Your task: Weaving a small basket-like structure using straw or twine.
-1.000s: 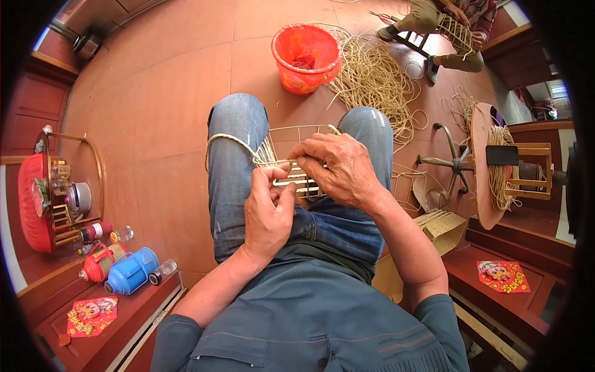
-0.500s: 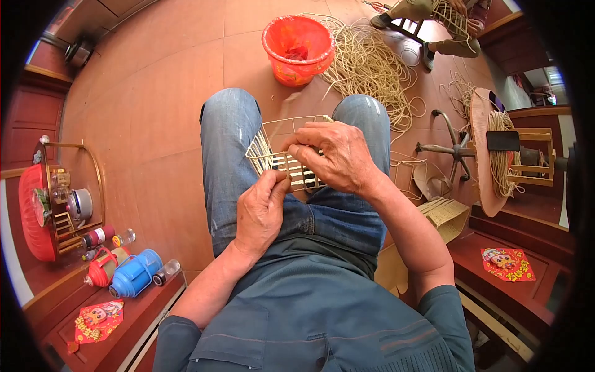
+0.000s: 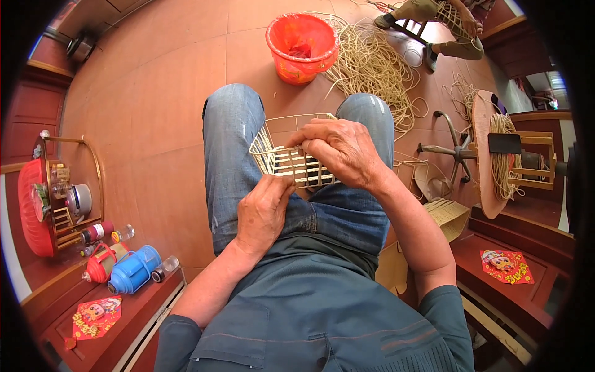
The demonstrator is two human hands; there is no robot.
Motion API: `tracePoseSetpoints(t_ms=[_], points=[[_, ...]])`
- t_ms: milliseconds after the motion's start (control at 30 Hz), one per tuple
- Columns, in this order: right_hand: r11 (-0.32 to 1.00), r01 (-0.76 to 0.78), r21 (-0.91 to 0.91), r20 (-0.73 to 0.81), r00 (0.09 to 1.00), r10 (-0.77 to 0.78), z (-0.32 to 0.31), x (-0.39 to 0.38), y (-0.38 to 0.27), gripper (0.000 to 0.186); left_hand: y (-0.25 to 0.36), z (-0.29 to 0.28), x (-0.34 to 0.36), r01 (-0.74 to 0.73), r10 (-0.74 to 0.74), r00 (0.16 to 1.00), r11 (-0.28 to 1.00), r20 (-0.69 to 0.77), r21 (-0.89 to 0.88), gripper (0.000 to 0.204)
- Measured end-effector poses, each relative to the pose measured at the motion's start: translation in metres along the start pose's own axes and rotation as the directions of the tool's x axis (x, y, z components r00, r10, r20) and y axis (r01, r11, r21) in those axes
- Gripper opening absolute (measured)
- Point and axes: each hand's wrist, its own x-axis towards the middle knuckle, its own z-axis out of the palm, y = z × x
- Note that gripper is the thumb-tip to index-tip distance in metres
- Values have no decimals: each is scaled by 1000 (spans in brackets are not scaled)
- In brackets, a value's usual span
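A half-woven basket [image 3: 291, 155] rests on the person's lap, across both thighs, its open frame tilted toward the knees. The right hand [image 3: 341, 152] lies over the basket's near-right rim, fingers curled closed around the woven slats. The left hand [image 3: 263, 214] sits at the basket's near edge, thumb and fingertips pinched on a strand at the lower rim (how tight the pinch is cannot be told). Beyond the knees an orange bucket [image 3: 302, 40] stands on the tiled floor [image 3: 155, 111], just beside a loose heap of cane [image 3: 375, 65]. At the far right a spool [image 3: 493, 155] carries more cane. By the left thigh, near the wall, lies a blue flask [image 3: 133, 270].
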Motion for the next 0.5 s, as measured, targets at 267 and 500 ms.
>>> tracePoseSetpoints(t_ms=[267,500], points=[[1000,-7,-4,-25,1000,7,2,2,3,36,0,-3,-1,-18,14,997,998,74,52,16],[1000,2,-30,-61,998,-4,4,2,1,35,-6,-4,-8,-172,138,979,955,150,241,29]])
